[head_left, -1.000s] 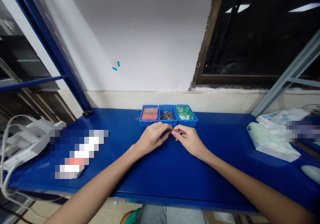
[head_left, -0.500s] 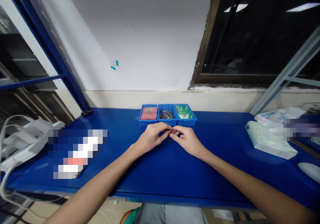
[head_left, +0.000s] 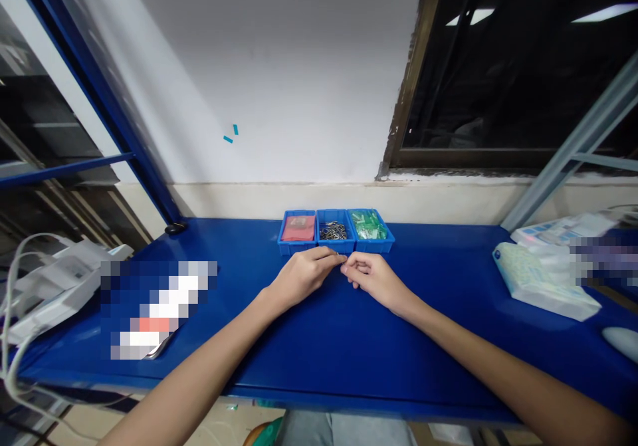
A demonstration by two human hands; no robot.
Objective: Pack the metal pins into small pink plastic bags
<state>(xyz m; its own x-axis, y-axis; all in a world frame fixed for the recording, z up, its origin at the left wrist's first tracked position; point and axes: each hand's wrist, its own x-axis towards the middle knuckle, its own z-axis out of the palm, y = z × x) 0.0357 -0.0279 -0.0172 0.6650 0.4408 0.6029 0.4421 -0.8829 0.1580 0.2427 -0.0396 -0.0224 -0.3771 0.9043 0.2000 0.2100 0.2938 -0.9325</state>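
Over the middle of the blue table, my left hand (head_left: 306, 275) and my right hand (head_left: 379, 282) meet at the fingertips. The left fingers are pressed together, with a tiny glint at their tips that is too small to name. My right thumb pinches against curled fingers; what lies in that pinch is hidden. Just beyond the hands stand three blue bins side by side. In the left bin (head_left: 298, 246) lie pink-red packets (head_left: 299, 228). Several thin metal pieces, like screws or pins (head_left: 333, 231), fill the middle bin (head_left: 337, 245). Green plastic bags (head_left: 367, 225) are in the right bin (head_left: 375, 245).
A blurred-out flat object (head_left: 159, 313) lies on the table (head_left: 319, 359) at left, near white power strips with cables (head_left: 64, 286). At right are a soft tissue pack (head_left: 545, 283) and a white rounded object (head_left: 621, 343). A wall (head_left: 299, 100) rises behind.
My right fingers have curled in more, and the left fingers have straightened and closed together. The whole view has shifted slightly; the bins stay in place.
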